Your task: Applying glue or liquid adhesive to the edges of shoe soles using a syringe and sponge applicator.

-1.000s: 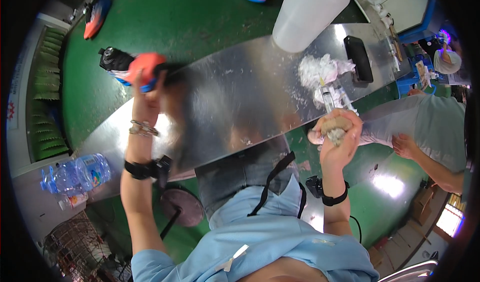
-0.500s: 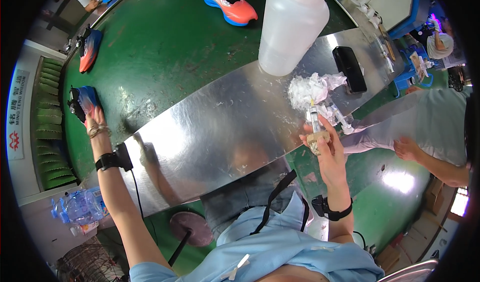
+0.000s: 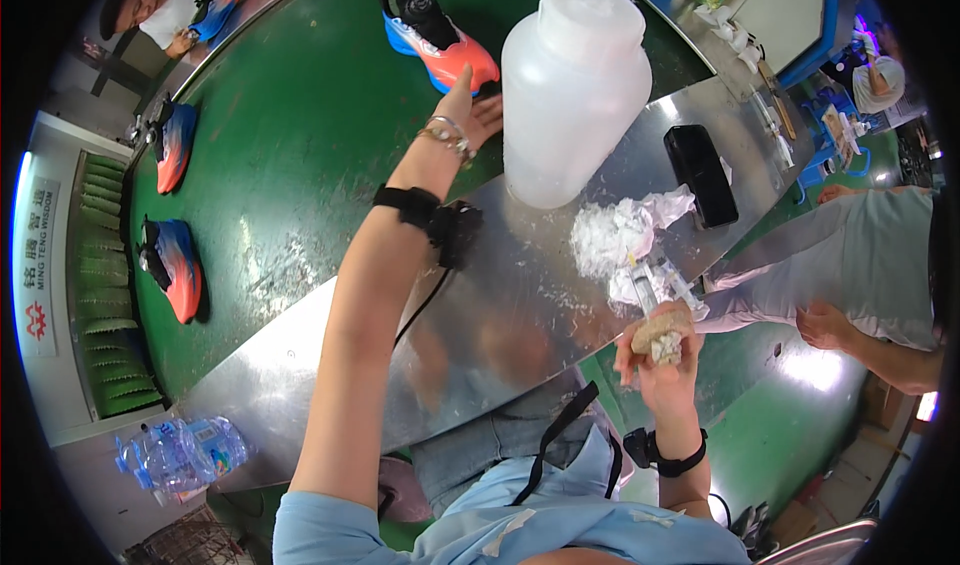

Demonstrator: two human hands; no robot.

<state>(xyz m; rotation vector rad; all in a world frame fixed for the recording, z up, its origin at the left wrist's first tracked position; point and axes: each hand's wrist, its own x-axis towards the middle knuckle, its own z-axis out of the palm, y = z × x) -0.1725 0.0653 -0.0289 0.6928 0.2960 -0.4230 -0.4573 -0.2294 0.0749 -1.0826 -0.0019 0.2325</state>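
My left hand (image 3: 466, 115) reaches to the far middle of the table, thumb and fingers spread at the toe of an orange and blue sports shoe (image 3: 462, 63). Whether it touches the shoe is hard to tell. In my right hand (image 3: 668, 380), closed near the table's front edge, are a clear syringe (image 3: 645, 283) and a tan, sponge-like lump (image 3: 660, 335) with whitish material at its end. Beyond the syringe lies a heap of crumpled white tissue (image 3: 612, 237). Between my hands stands a large translucent white bottle (image 3: 570, 105) with a wide cap.
Two similar shoes, one farther off (image 3: 175, 150) and one nearer (image 3: 172, 273), stand at the left edge of the green table. A black phone (image 3: 700, 175) lies on the metal strip at right. Plastic bottles (image 3: 185, 453) sit lower left. One person (image 3: 845, 255) stands close at right; another holds a shoe far left.
My left hand has left the near shoe at the left and swung right to the far middle shoe. My right hand, still holding the syringe and lump, sits slightly lower in view.
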